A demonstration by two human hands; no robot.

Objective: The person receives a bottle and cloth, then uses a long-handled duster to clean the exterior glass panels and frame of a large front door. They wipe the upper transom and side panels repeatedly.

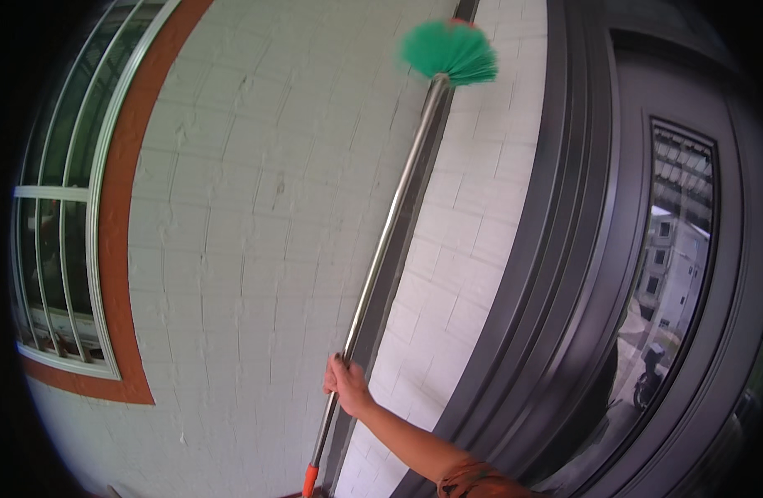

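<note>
My right hand (345,383) grips the metal pole (391,227) of a long-handled duster at its lower part. The pole slants up and to the right. At its top sits a round brush head of green bristles (450,53), slightly blurred, in front of the wall near a dark vertical strip (412,205); whether the bristles touch the wall I cannot tell. Below my hand, an orange sleeve (310,480) on the pole runs to the bottom edge. My left hand is out of view.
A white brick-patterned wall (232,205) fills the middle. On the left stands a barred window (67,249) with an orange-brown surround (117,261). To the right is a dark door frame (543,249) with a glass panel (668,267) reflecting a building and a motorcycle.
</note>
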